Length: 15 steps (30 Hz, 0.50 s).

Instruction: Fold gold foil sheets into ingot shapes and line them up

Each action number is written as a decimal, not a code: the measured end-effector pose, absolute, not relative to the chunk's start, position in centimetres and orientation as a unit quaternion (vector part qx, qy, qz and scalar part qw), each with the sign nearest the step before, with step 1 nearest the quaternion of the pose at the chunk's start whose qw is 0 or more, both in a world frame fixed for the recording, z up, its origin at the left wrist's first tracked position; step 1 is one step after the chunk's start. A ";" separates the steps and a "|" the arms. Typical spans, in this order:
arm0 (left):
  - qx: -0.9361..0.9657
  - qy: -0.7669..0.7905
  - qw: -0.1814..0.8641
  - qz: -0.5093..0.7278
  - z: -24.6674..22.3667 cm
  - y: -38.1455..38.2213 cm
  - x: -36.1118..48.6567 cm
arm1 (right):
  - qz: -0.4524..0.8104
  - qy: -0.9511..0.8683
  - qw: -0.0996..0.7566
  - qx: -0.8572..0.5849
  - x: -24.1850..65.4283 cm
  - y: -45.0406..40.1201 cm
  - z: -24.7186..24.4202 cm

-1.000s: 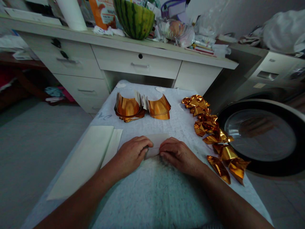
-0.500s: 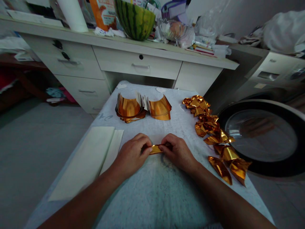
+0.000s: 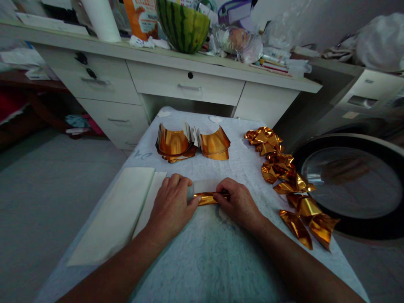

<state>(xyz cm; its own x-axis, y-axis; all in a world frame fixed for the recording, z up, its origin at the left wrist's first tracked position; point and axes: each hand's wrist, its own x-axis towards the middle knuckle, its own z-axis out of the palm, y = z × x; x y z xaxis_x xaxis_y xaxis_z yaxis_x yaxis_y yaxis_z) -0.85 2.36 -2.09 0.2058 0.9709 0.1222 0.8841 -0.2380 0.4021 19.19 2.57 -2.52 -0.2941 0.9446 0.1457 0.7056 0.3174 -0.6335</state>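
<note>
In the head view, a narrow folded strip of gold foil paper (image 3: 206, 198) lies on the cloth-covered table before me, with a pale patch just behind it. My right hand (image 3: 239, 204) pinches the strip's right end between thumb and fingers. At the other end, my left hand (image 3: 173, 200) has its thumb tip against the foil, while its fingers stand apart from the thumb. Two curved stacks of gold foil sheets (image 3: 174, 143) rest farther back. On the right runs a heap of folded gold foil pieces (image 3: 279, 166).
Folded cream paper (image 3: 116, 210) lies to the left of my hands. Behind the table is a white drawer desk (image 3: 186, 86) holding a cut watermelon (image 3: 183, 27) and a paper roll (image 3: 101, 21). A washing machine's round door (image 3: 350, 181) hangs open close to the table's right edge.
My left hand has loosened from the strip's left end and its fingers have spread, so more of the foil shows. My right hand keeps its pinch. The view has shifted slightly.
</note>
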 end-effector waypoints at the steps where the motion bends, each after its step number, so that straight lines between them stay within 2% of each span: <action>1: 0.767 0.608 0.114 0.170 -2.1 2.4 -0.8 | 0.231 -0.771 0.257 -0.536 19.2 2.5 -2.5; 15: 0.768 0.609 0.110 0.164 -2.2 2.4 -0.6 | 0.227 -0.767 0.257 -0.542 19.2 2.7 -2.7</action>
